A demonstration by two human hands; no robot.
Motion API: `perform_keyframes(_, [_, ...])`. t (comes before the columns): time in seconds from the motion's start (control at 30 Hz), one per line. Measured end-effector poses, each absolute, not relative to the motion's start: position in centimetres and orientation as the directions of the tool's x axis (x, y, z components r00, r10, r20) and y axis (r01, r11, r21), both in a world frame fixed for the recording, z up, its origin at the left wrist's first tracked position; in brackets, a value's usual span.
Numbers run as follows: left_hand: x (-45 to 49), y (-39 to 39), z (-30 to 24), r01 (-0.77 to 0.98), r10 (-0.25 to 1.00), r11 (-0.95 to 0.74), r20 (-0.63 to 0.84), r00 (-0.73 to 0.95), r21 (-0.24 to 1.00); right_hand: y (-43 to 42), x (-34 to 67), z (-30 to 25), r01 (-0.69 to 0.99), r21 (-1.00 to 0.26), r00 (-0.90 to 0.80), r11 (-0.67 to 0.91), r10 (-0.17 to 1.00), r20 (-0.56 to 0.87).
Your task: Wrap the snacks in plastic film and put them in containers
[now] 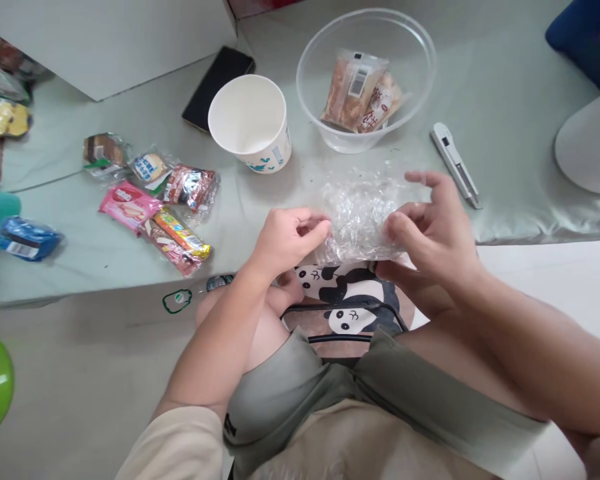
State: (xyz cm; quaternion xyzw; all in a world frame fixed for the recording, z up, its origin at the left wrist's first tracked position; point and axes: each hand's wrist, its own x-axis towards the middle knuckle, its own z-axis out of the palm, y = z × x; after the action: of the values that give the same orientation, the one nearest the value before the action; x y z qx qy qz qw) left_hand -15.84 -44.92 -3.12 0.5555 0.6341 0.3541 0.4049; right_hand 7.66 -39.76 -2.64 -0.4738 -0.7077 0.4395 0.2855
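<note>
A crumpled clear plastic bag (357,217) is held between both hands above my lap. My left hand (287,240) pinches its left edge with curled fingers. On the bag's right edge my right hand (427,230) pinches with thumb and fingers, the other fingers raised. Just beyond stand a white paper cup (250,123) and a clear plastic bowl (367,73) holding two wrapped snacks (360,93).
Several wrapped snacks (155,200) lie at left on the pale green cloth (505,133). A black phone (219,85) lies behind the cup, a grey utility knife (455,165) right of the bowl. A panda-print bag (347,300) sits at my knees. A white box (110,40) stands at the back left.
</note>
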Motion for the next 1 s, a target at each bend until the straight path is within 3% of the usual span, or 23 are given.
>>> perform_keyframes(0.1, [-16.2, -44.6, -3.5, 0.505, 0.991, 0.126, -0.083, -0.107, 0.854, -39.6, 7.9, -2.8, 0.481, -0.838, -0.356, 0.257, 0.931, 0.081])
perform_keyframes(0.27, [-16.4, -44.4, -3.6, 0.661, 0.994, 0.079, -0.012, -0.106, 0.746, -39.1, 8.4, -3.5, 0.613, -0.707, -0.395, 0.354, 0.912, 0.114])
perform_keyframes(0.63, [-16.6, -43.6, -4.7, 0.69, 0.997, -0.055, 0.082, -0.007, 0.722, -39.0, 9.2, -3.9, 0.748, -0.538, -0.424, 0.388, 0.903, 0.062])
perform_keyframes(0.77, [-16.6, -43.4, -4.8, 0.782, 0.998, -0.058, 0.067, 0.021, 0.62, -39.2, 9.5, -3.4, 0.78, -0.439, -0.401, 0.446, 0.895, 0.196])
perform_keyframes(0.83, [-16.5, -43.3, -4.8, 0.815, 0.998, -0.062, 0.056, 0.036, 0.575, -39.6, 9.3, -2.6, 0.755, -0.395, -0.431, 0.524, 0.85, 0.303])
perform_keyframes(0.9, [-16.5, -43.2, -4.8, 0.833, 0.998, -0.059, 0.05, 0.038, 0.55, -40.2, 8.9, -2.0, 0.637, -0.353, -0.572, 0.685, 0.727, 0.38])
perform_keyframes(1.0, [-16.5, -43.1, -4.8, 0.828, 0.999, -0.031, 0.045, 0.007, 0.56, -40.9, 8.1, -1.8, 0.442, -0.268, -0.796, 0.856, 0.512, 0.323])
